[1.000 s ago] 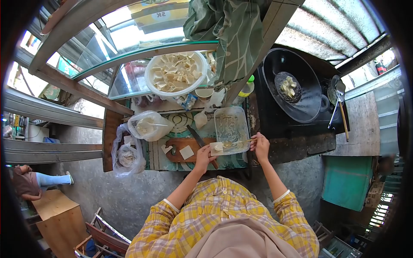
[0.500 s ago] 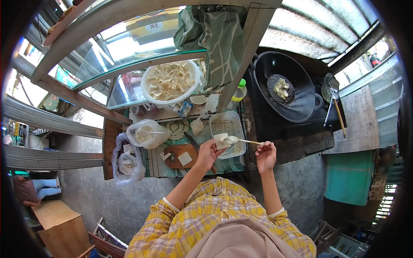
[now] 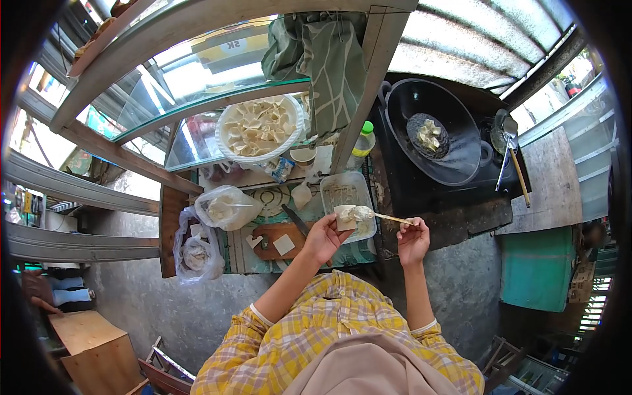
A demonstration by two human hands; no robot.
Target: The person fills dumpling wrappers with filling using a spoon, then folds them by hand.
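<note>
Now left hand (image 3: 324, 238) holding wrapper (image 3: 345, 216), right hand (image 3: 413, 241) spoon (image 3: 376, 215)

left hand (image 3: 324, 238) holds wrapper square (image 3: 345, 217) | right hand (image 3: 413, 240) holds spoon (image 3: 375, 215), filling on wrapper | above plastic container (image 3: 347, 197)

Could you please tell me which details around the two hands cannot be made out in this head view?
- Filling on the spoon: too small and blurred to identify.
- Underside of the wrapper: hidden by the left hand.
- Spoon handle end: covered by the right hand.
- Contents of the clear tub: partly hidden by wrapper and spoon, smeared, unclear.
- Knife handle: hidden behind the left hand.
- Plastic bags: contents blurred by film.
</note>
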